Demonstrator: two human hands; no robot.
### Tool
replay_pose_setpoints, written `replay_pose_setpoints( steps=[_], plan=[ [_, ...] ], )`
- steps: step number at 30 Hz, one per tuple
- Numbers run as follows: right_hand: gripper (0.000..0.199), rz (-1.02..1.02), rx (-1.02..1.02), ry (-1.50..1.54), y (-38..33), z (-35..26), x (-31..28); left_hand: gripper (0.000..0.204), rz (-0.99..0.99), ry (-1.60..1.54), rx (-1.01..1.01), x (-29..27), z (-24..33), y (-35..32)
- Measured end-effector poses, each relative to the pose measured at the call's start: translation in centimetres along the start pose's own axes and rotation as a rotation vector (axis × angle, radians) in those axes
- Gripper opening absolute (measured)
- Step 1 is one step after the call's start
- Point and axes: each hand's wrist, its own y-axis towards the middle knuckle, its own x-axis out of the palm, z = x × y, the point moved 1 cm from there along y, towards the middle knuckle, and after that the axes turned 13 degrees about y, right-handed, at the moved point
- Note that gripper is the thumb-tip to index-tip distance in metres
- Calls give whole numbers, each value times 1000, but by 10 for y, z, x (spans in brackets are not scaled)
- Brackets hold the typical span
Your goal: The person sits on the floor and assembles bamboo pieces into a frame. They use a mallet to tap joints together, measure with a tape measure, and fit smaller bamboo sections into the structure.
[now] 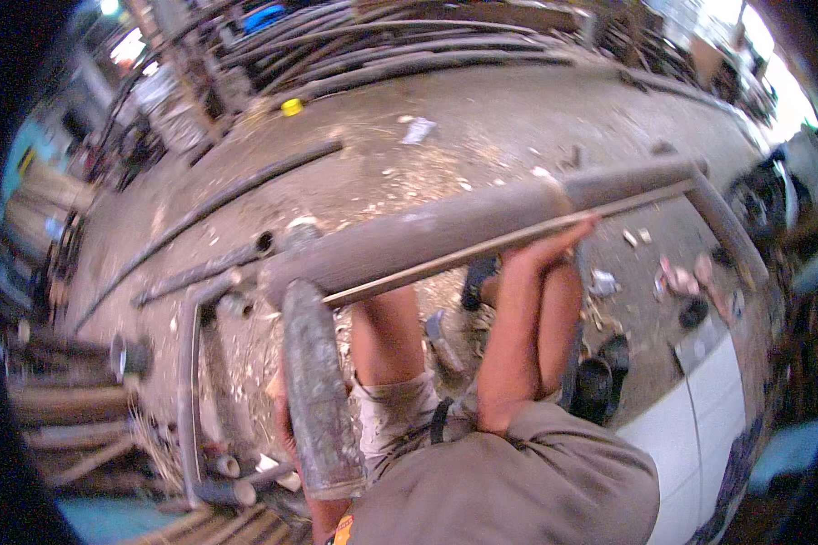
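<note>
While the right hand [547, 247] reaches out at the end of a bent arm, a long, narrow, pale-brown strip [468, 252] runs along the near side of a thick, grey-brown, round pole [409, 234]. The strip is straight-looking and slim, its upper edge lighter than its face, and it slants up from the near left toward the far right. The pole is much thicker and dull-surfaced, with a paler ring partway along its right half. At its left end stands a stout, grey, mottled, rough-skinned cylindrical piece [316, 391], which points toward the wearer and overlaps the pole's end in this view.

The strip lies at the fingers of the right hand, which meets it right of its middle, on the near, lower side; the pole is just beyond. The fingers stretch along the strip, but blur hides whether they pinch it or only rest against it. The left hand [284, 425] is at the left side of the mottled piece, mostly hidden by it; whether it is spread or gripping, I cannot tell. The strip's left end is beyond this hand, near the top of the mottled piece.

Pale chips lie scattered on the brown floor [518, 113] around the 2 bare legs. Farther off are 1 small, bright-yellow, round object [291, 107] and a stack of long, grey-brown poles [409, 60].
</note>
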Motion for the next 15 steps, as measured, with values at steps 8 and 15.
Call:
replay_pose_setpoints(
  steps=[8, 15],
  plan=[
    [98, 127, 10, 55, -28, -10, 26, 81, 111, 90, -31, -21, -17, 14],
    [102, 100, 9, 42, -35, -13, 28, 75, 150, 128, -40, -29, -17, 25]
  ],
)
